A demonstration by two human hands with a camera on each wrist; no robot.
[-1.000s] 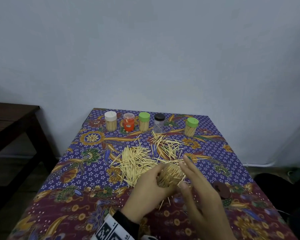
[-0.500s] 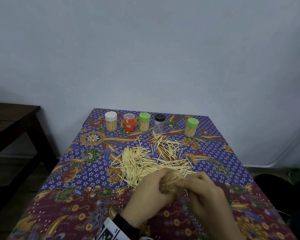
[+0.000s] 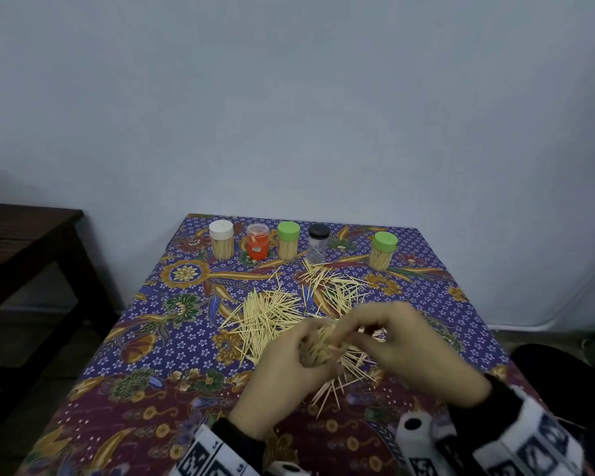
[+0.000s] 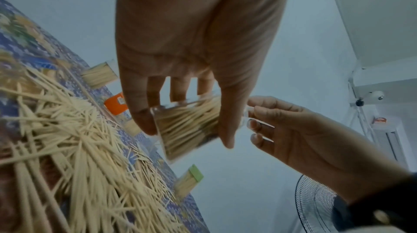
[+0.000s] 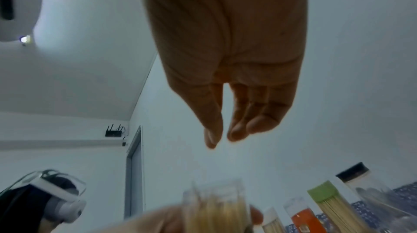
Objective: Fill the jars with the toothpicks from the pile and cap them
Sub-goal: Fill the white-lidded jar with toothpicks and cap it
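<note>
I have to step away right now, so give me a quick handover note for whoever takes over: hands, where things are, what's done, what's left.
Left hand grips a clear, uncapped jar packed with toothpicks, held above the table.
Right hand is at the jar's mouth, fingertips together; whether it pinches any toothpicks cannot be told.
Pile of loose toothpicks lies mid-table on the patterned cloth.
Back row, all capped: white-lid jar, orange jar, two green-lid jars, black-lid jar.
Done: the white-lid and green-lid jars look full.
Left: top up and cap the held jar; its cap is not in view. The black-lid jar looks almost empty.
</note>
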